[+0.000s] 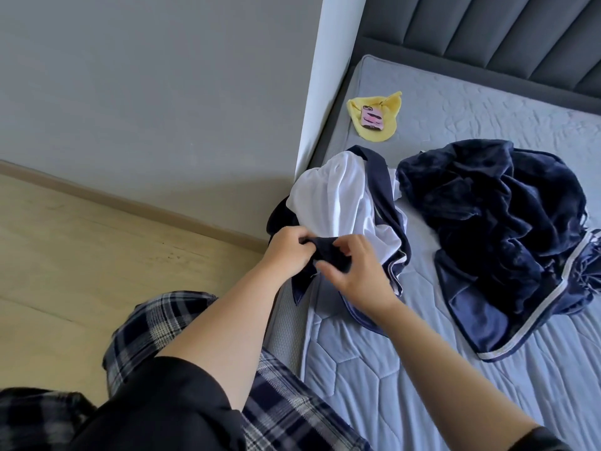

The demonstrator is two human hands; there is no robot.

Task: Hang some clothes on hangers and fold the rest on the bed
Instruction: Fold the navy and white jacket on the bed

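White & navy clothes bundle [343, 196]: lay bunched at edge of quilted grey-blue bed [422, 353].
L hand [286, 252]: pinched its navy part.
R hand [356, 273]: pinched it too.
Fuzzy dark blue robe [494, 222]: lay beside.

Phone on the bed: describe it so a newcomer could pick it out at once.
Look at the mattress corner nearest the headboard, beside the white wall edge, where a yellow cloth lies. The phone rests on that cloth, apart from the white-and-navy garment and the dark blue pile nearer the person. It alone is small, flat and pink-cased.
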